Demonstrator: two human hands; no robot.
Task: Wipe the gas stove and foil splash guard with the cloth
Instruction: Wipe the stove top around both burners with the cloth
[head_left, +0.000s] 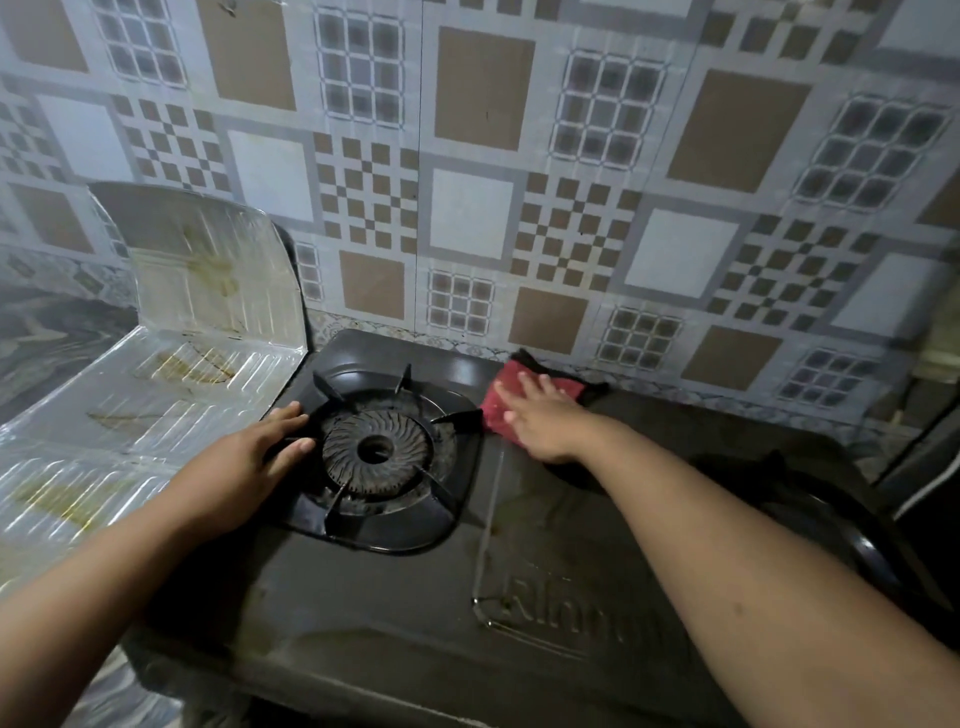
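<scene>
Right hand (540, 421) presses the red cloth (506, 397) flat-fingered onto the gas stove (363, 597); left hand (260, 452) rests flat.

Back wall (519, 171): patterned tile sheet, grey, brown and white squares, checker blocks, grid motifs. Vertical seam near the middle. Dim light, right side (930, 415) falls into shadow.

There is one camera, worn on the person's head. It looks forward and down, from close above the gas stove (395, 587). Both arms reach in from the bottom edge. The tiled wall (519, 156) fills the top.
</scene>
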